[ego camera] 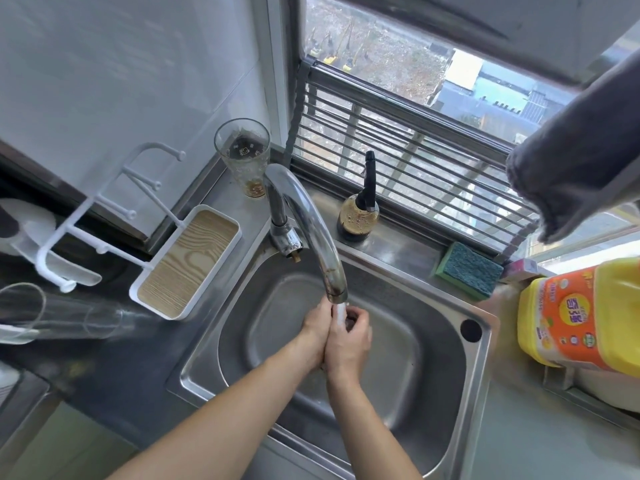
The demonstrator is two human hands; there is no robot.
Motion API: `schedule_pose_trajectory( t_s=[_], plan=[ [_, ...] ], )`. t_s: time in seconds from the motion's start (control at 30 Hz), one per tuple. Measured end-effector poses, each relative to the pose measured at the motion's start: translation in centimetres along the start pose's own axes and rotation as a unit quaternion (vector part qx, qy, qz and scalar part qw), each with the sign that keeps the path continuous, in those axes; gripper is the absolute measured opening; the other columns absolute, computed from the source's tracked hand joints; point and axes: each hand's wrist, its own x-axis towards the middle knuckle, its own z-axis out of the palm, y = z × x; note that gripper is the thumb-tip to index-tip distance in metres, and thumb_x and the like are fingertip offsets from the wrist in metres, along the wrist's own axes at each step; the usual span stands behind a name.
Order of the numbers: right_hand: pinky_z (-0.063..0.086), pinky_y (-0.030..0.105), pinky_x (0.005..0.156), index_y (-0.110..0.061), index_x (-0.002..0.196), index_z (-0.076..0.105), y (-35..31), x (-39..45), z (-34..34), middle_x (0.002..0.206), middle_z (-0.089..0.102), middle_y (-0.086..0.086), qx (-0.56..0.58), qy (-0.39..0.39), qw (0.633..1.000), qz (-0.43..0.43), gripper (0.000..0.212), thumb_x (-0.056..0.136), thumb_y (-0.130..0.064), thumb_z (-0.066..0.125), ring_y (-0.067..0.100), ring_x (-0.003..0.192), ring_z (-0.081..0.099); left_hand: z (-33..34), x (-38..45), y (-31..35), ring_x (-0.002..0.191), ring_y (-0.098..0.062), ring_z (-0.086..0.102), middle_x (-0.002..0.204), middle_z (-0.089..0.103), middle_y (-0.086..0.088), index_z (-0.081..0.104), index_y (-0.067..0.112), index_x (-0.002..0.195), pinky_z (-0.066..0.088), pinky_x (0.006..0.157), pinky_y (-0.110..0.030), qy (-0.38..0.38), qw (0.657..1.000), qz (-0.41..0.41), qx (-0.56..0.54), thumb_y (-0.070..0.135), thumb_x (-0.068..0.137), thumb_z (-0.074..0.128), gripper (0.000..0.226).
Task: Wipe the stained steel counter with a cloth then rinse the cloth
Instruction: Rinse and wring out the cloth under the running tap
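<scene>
My left hand (313,327) and my right hand (348,341) are pressed together over the steel sink (481,358), right under the spout of the chrome faucet (304,216). A white stream of water (339,311) falls onto my curled fingers. I see no cloth in my hands; a small dark patch between the right fingers is unclear. A grey cloth (581,161) hangs at the upper right, above the window ledge. The steel counter (519,427) runs to the right of the sink.
A green-blue sponge (467,268) lies on the sink's back rim beside a yellow detergent jug (581,313). A dark pump bottle (360,216) and a drinking glass (244,157) stand behind the faucet. A white rack with a wood-look tray (188,265) sits to the left.
</scene>
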Motion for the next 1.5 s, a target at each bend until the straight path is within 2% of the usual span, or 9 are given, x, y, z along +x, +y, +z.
schedule_pose_trajectory(
  t_s=[0.37,0.53,0.63,0.77,0.97,1.1,1.2,1.33,1.5],
  plan=[
    [0.03,0.031,0.063,-0.006,0.067,0.057,-1.2,1.3,-0.7,0.061,0.06,0.004,-0.052,0.01,0.998,-0.038,0.036,0.091,-0.028,0.073,0.029,0.065,0.051,-0.3,0.3,-0.8,0.071,-0.023,0.069,0.068,0.074,-0.001,0.073,0.011,0.068,0.054,0.073,-0.034,0.026,0.999,0.032,-0.008,0.062,0.066,0.071,0.051],
    [0.035,0.032,0.062,-0.013,0.054,0.053,-0.3,2.4,-1.1,0.051,0.056,-0.003,-0.097,-0.05,0.994,-0.027,0.051,0.096,-0.039,0.064,0.023,0.057,0.052,-1.9,-0.5,-0.8,0.048,-0.018,0.057,0.061,0.063,-0.002,0.069,0.017,0.069,0.041,0.043,-0.025,-0.025,0.98,0.13,0.149,0.055,0.1,0.051,0.052],
    [0.055,0.045,0.077,-0.012,0.068,0.065,0.2,3.6,-1.6,0.076,0.07,0.012,-0.018,-0.065,0.993,0.101,0.043,0.1,-0.039,0.056,0.029,0.073,0.064,-3.4,-0.5,-0.8,0.078,-0.022,0.058,0.086,0.06,-0.009,0.054,0.012,0.102,0.05,0.066,-0.032,-0.088,0.953,0.206,0.205,0.024,0.105,0.053,0.012],
    [0.057,0.048,0.085,-0.013,0.111,0.06,0.3,3.8,-2.4,0.105,0.07,0.017,0.145,-0.114,0.968,0.168,0.018,0.094,-0.016,0.057,0.034,0.095,0.068,-5.4,-1.1,-0.3,0.1,-0.028,0.07,0.119,0.065,-0.013,0.051,0.018,0.133,0.063,0.07,-0.038,-0.109,0.96,0.151,0.208,0.011,0.097,0.066,0.039],
    [0.051,0.035,0.093,-0.02,0.111,0.066,0.5,1.1,-2.3,0.104,0.071,-0.001,-0.049,-0.118,0.992,-0.011,0.032,0.096,-0.048,0.064,0.017,0.1,0.065,-3.9,-1.0,0.3,0.057,-0.016,0.057,0.088,0.065,-0.009,0.064,0.005,0.113,0.037,0.039,-0.02,0.049,0.997,0.05,0.044,0.037,0.097,0.056,0.037],
    [0.043,0.03,0.076,-0.022,0.087,0.065,0.0,-0.5,-2.3,0.082,0.07,-0.006,-0.057,-0.011,0.996,-0.074,0.03,0.097,-0.05,0.058,0.016,0.081,0.064,-3.0,-1.4,0.6,0.075,-0.025,0.062,0.094,0.066,-0.012,0.058,0.003,0.11,0.046,0.051,-0.029,0.141,0.983,0.116,0.013,0.033,0.098,0.056,0.032],
    [0.035,0.029,0.07,-0.021,0.084,0.054,0.9,-2.6,-0.9,0.081,0.062,-0.002,-0.063,-0.035,0.986,-0.151,0.024,0.096,-0.041,0.06,0.017,0.077,0.057,-2.2,-2.1,0.7,0.072,-0.022,0.067,0.081,0.069,-0.012,0.068,0.006,0.085,0.06,0.068,-0.033,0.052,0.997,0.058,-0.023,0.036,0.1,0.05,0.038],
    [0.038,0.031,0.078,-0.013,0.093,0.062,0.1,0.8,-0.4,0.093,0.064,0.007,-0.027,0.057,0.997,-0.045,0.024,0.1,-0.035,0.058,0.032,0.093,0.061,-1.4,-2.9,-0.6,0.05,-0.008,0.062,0.058,0.067,0.006,0.072,0.017,0.057,0.043,0.044,-0.015,-0.016,0.993,0.091,0.08,0.026,0.097,0.058,0.043],
    [0.045,0.04,0.095,-0.011,0.108,0.072,-1.1,2.3,-0.2,0.113,0.072,0.02,-0.041,-0.017,0.997,0.066,0.048,0.105,-0.049,0.043,0.039,0.112,0.063,-1.5,-2.9,-0.6,0.071,-0.016,0.062,0.069,0.07,0.002,0.07,0.016,0.077,0.05,0.061,-0.022,-0.014,0.981,0.145,0.128,0.021,0.099,0.058,0.026]
  ],
)
